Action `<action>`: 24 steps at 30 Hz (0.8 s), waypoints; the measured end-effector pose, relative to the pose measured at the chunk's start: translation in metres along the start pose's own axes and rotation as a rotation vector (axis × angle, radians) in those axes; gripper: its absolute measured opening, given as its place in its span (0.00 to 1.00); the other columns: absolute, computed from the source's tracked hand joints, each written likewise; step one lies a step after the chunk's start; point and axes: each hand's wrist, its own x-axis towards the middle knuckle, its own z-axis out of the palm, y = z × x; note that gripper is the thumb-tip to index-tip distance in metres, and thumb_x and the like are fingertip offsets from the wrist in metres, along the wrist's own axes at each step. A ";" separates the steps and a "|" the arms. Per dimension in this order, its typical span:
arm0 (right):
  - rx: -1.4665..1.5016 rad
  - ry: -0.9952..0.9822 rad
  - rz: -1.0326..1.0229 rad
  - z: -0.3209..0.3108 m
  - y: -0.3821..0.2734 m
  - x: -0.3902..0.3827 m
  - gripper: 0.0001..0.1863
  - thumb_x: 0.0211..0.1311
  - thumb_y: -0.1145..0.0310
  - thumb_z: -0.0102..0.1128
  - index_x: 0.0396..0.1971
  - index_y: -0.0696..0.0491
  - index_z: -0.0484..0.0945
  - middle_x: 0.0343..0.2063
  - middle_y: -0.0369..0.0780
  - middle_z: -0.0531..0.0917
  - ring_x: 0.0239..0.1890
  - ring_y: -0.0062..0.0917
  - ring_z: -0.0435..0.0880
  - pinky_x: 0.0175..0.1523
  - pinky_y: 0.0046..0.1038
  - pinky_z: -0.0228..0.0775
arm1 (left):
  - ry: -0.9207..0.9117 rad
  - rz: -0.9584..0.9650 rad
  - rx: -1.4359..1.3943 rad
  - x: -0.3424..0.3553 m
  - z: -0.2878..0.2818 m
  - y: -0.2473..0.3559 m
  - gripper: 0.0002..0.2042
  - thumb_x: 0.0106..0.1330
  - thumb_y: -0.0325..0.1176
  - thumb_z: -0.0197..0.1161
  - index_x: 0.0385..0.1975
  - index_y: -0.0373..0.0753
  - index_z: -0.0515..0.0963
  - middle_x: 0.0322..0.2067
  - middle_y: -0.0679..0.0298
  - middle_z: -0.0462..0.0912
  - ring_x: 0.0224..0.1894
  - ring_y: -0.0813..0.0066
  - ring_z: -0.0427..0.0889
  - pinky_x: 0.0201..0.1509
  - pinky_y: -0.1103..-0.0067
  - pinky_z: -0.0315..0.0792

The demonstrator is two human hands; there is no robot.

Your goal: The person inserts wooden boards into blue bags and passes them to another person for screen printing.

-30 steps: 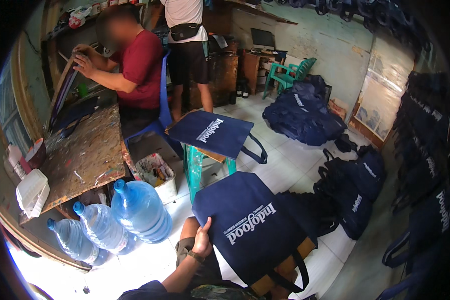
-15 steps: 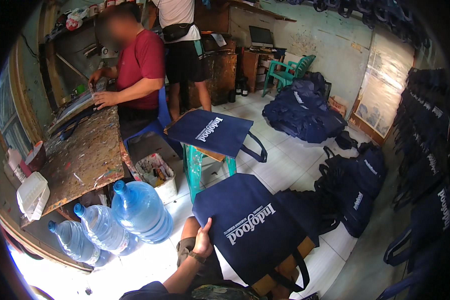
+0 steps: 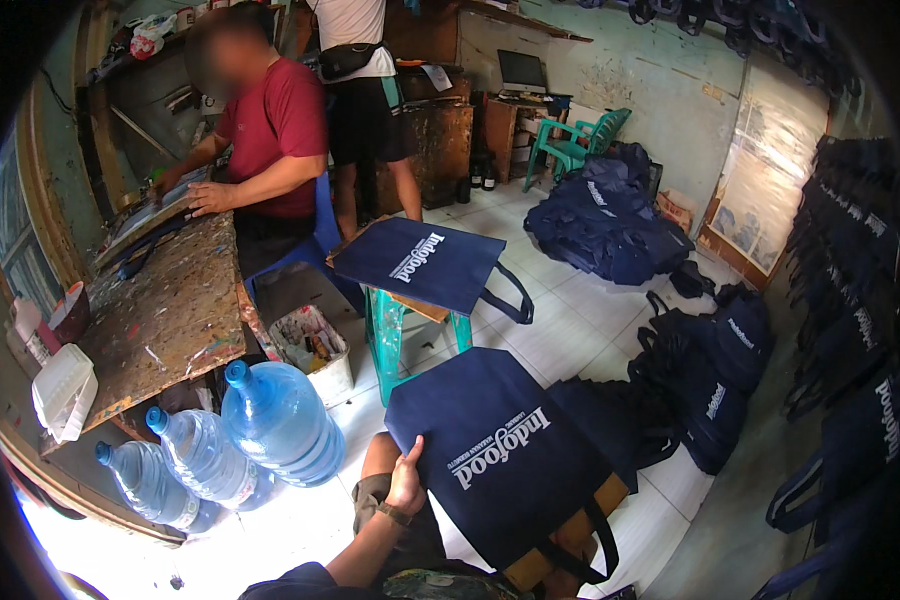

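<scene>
My left hand [image 3: 404, 485] grips the left edge of a navy tote bag [image 3: 495, 410] printed in white, thumb on its face. The bag lies tilted over my lap, with a brown board [image 3: 610, 496] showing at its lower right and a black handle looping over it. My right hand [image 3: 580, 550] is largely hidden behind the handle and board; its fingers are not visible. Beyond, another printed navy bag [image 3: 380, 250] lies on a board atop a green plastic stool [image 3: 380, 345], one handle hanging off.
A co-worker in red [image 3: 280, 120] sits at a stained bench [image 3: 160, 340]; another person [image 3: 360, 100] stands behind. Water jugs [image 3: 280, 425] and a white bin [image 3: 320, 365] are left. Bag piles [image 3: 610, 240] lie on the floor, hung bags [image 3: 840, 280] line the right, a green chair [image 3: 570, 145] stands behind.
The seated co-worker has lowered the frame from raised to lying on the bench, hands moving down with it. My hands and the bag look almost unmoved.
</scene>
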 end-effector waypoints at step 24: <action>-0.013 0.011 0.017 0.000 -0.002 0.001 0.23 0.62 0.66 0.56 0.55 0.58 0.69 0.51 0.45 0.75 0.54 0.33 0.74 0.57 0.34 0.67 | -0.003 0.003 0.001 0.006 -0.005 -0.005 0.22 0.68 0.40 0.55 0.55 0.32 0.65 0.53 0.57 0.73 0.54 0.67 0.73 0.60 0.72 0.67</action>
